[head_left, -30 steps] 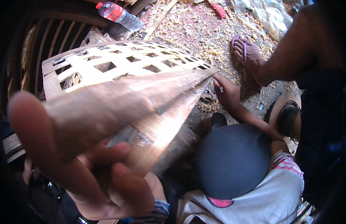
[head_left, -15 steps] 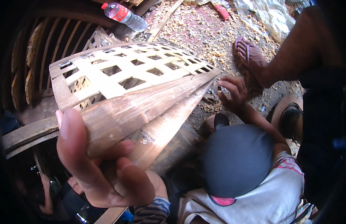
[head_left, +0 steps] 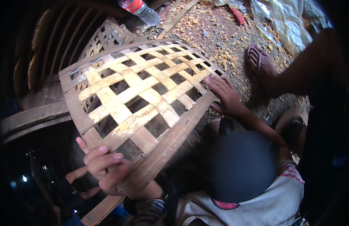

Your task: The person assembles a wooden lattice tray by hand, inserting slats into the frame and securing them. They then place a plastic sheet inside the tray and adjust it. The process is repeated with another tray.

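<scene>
A woven bamboo panel (head_left: 144, 98) with a wooden border and open square gaps is held up at a tilt, its lattice face turned toward me. At its near left corner, my left hand (head_left: 106, 167) is closed round the border, with several fingers showing over the edge. My right hand (head_left: 228, 95) grips the right corner, its fingers over the lattice edge and its thumb lower down by the border. The panel covers part of what lies beneath it.
A plastic bottle (head_left: 141, 12) with a red label lies at the back. Behind the panel stands another woven piece (head_left: 103, 39). Crumbly bits (head_left: 204, 41) and plastic sheeting (head_left: 283, 22) cover the ground. On the right is a person's foot (head_left: 263, 64); a dark rounded shape (head_left: 244, 165) fills the lower middle.
The panel has tilted, bringing more of its lattice face into view. My right hand, apart from the panel before, now holds its right corner. My left hand has shifted its hold on the border.
</scene>
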`<state>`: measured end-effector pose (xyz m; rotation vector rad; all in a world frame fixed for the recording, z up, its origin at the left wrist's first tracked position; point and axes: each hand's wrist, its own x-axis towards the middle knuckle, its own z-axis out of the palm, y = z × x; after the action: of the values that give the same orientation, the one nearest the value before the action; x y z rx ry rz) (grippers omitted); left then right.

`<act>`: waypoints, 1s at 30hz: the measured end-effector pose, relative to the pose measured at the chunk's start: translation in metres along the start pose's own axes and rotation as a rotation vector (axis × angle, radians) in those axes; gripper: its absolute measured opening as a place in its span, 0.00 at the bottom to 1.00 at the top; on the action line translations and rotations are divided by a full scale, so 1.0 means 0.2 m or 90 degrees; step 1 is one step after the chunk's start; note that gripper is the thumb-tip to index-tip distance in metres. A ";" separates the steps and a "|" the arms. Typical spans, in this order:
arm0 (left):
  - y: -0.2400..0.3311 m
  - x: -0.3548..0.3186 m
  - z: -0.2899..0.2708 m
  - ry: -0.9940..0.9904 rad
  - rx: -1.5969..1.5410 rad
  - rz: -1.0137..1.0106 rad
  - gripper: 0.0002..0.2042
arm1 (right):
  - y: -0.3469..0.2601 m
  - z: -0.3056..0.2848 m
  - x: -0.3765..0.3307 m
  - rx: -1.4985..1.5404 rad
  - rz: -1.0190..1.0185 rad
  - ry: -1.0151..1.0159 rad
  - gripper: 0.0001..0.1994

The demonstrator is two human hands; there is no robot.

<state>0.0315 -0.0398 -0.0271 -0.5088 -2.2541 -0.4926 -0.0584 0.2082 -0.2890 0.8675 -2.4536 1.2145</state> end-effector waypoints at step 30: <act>-0.74 -0.46 -0.86 0.209 -0.231 -0.257 0.24 | -1.06 -0.95 1.17 -0.223 -0.337 -0.219 0.30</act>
<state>0.1176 -0.2689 -0.0153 -0.1263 -1.9529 -1.1184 -0.1143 0.1659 0.0727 1.5765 -2.3337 0.4673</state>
